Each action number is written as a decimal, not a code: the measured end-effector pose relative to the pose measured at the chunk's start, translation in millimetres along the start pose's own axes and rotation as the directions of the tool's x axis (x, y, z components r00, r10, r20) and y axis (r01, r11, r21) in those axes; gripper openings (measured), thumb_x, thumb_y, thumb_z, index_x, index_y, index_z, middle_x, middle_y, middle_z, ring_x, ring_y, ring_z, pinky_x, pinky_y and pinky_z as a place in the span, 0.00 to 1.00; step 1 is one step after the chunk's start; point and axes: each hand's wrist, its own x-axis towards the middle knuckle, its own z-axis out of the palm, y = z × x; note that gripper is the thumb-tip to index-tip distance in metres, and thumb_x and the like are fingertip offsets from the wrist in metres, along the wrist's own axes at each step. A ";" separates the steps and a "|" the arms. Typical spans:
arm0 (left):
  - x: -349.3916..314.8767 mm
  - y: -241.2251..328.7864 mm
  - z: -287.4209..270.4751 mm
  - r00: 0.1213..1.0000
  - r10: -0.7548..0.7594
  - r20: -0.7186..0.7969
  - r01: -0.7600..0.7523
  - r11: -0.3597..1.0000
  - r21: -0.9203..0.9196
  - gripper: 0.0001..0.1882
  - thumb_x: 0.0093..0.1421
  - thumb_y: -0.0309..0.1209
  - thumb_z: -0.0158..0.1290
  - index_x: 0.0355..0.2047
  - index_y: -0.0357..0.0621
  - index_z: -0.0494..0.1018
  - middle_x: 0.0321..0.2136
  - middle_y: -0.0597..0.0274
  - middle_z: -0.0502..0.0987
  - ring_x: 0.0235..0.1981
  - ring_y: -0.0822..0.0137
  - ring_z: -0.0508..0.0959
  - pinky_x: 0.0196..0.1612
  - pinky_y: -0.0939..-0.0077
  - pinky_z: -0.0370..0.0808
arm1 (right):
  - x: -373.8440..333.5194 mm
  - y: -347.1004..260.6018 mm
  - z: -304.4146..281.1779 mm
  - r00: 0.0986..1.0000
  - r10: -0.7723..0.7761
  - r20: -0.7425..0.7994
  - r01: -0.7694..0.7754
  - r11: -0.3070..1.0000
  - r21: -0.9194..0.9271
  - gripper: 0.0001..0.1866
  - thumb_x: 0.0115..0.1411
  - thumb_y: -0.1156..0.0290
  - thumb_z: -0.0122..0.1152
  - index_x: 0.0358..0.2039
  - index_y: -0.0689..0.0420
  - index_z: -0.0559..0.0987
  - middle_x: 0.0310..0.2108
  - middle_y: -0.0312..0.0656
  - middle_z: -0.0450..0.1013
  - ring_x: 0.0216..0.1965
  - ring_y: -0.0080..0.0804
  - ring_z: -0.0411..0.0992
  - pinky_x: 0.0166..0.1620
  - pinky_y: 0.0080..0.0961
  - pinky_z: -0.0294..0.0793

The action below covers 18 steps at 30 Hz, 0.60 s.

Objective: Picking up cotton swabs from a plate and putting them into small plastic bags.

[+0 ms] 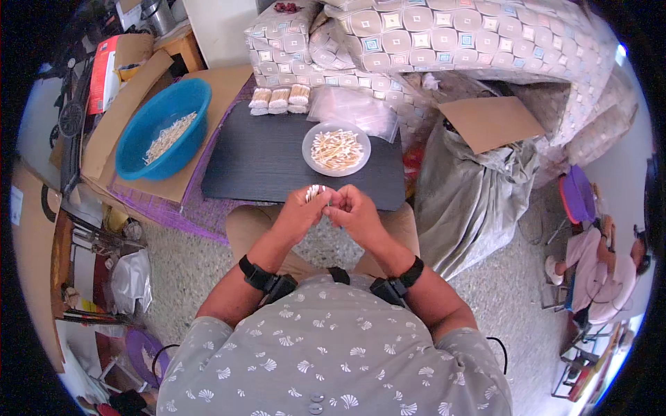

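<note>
A bunch of cotton swabs (313,192) is gripped in my left hand (298,211), their white tips showing above the fingers. My right hand (352,210) meets it at the near edge of the dark board, its thumb and fingers pinched together close to the bunch. What the right fingers pinch is too small to make out. Just beyond both hands stands a round whitish bowl (307,157) with loose swabs (336,150) in it. Packed bundles of swabs (279,98) sit at the board's far left edge, beside a pile of clear plastic bags (355,111).
The dark board (250,156) lies before my knees. To its left, a blue basin (194,104) holds more swabs on cardboard. A grey sack (458,201) topped with a cardboard flap (492,121) stands at right. Behind is a patterned covered sofa (444,35). Another person (596,270) sits far right.
</note>
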 end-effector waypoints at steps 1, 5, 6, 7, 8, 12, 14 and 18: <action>-2.1 5.0 0.2 1.000 -0.012 -0.003 0.012 1.000 0.019 0.13 0.64 0.38 0.46 0.33 0.43 0.76 0.21 0.73 0.72 0.18 0.83 0.65 0.20 0.87 0.60 | 0.9 0.5 0.3 1.000 0.008 0.009 -0.008 1.000 0.022 0.12 0.51 0.76 0.65 0.31 0.60 0.69 0.23 0.35 0.70 0.23 0.18 0.69 0.24 0.18 0.70; 0.0 -6.2 -14.9 0.999 -0.022 -0.041 0.012 0.972 -0.233 0.13 0.64 0.39 0.47 0.30 0.43 0.73 0.18 0.73 0.68 0.17 0.82 0.64 0.19 0.87 0.59 | 6.8 -0.7 3.9 0.996 0.043 0.074 -0.041 0.999 -0.029 0.09 0.56 0.75 0.62 0.34 0.60 0.70 0.26 0.33 0.70 0.24 0.17 0.68 0.27 0.16 0.71; 1.3 -6.3 -20.7 0.999 -0.020 -0.043 0.009 0.972 -0.236 0.13 0.64 0.39 0.47 0.30 0.43 0.73 0.18 0.73 0.68 0.17 0.82 0.64 0.19 0.87 0.59 | 8.7 -0.2 3.3 0.996 0.051 0.071 -0.049 0.998 -0.035 0.09 0.56 0.74 0.61 0.34 0.60 0.71 0.26 0.34 0.71 0.24 0.17 0.69 0.27 0.16 0.72; 2.7 -6.1 -27.2 0.998 -0.003 -0.061 -0.014 0.965 -0.264 0.13 0.65 0.39 0.46 0.31 0.43 0.71 0.18 0.72 0.68 0.17 0.81 0.64 0.19 0.86 0.59 | 11.7 0.3 2.1 0.996 0.059 0.067 -0.056 0.998 -0.041 0.09 0.57 0.73 0.60 0.35 0.60 0.71 0.26 0.34 0.71 0.24 0.17 0.69 0.27 0.16 0.72; 5.1 -5.7 -31.0 0.997 0.014 -0.080 -0.037 0.956 -0.291 0.14 0.66 0.40 0.44 0.31 0.43 0.70 0.18 0.71 0.67 0.18 0.81 0.64 0.19 0.86 0.59 | 16.5 3.0 -1.5 0.996 0.058 0.068 -0.055 0.997 -0.044 0.09 0.57 0.73 0.60 0.35 0.60 0.71 0.26 0.34 0.71 0.24 0.17 0.69 0.27 0.16 0.72; 20.4 0.6 -36.8 0.973 -0.003 -0.231 -0.076 0.940 -0.332 0.16 0.68 0.42 0.40 0.31 0.42 0.68 0.20 0.71 0.68 0.17 0.77 0.64 0.20 0.82 0.61 | 42.2 2.1 -24.1 0.999 -0.040 0.021 0.045 0.945 -0.324 0.08 0.55 0.71 0.60 0.34 0.60 0.75 0.28 0.37 0.74 0.27 0.23 0.72 0.31 0.22 0.73; 31.6 -10.7 -54.0 0.958 -0.047 -0.283 -0.072 0.916 -0.395 0.16 0.68 0.42 0.40 0.34 0.42 0.68 0.20 0.72 0.65 0.17 0.77 0.62 0.19 0.81 0.61 | 60.1 -4.6 -33.4 0.999 -0.045 0.007 0.045 0.943 -0.331 0.08 0.53 0.70 0.61 0.33 0.59 0.77 0.29 0.42 0.76 0.28 0.30 0.74 0.34 0.27 0.74; 51.8 -16.1 -77.8 0.980 -0.048 -0.194 -0.034 0.917 -0.398 0.14 0.67 0.41 0.41 0.37 0.44 0.69 0.19 0.73 0.64 0.17 0.79 0.60 0.19 0.83 0.60 | 106.4 -8.2 -56.4 0.972 -0.231 0.047 0.211 0.765 -0.608 0.08 0.55 0.71 0.59 0.34 0.59 0.77 0.28 0.41 0.74 0.28 0.28 0.72 0.33 0.24 0.72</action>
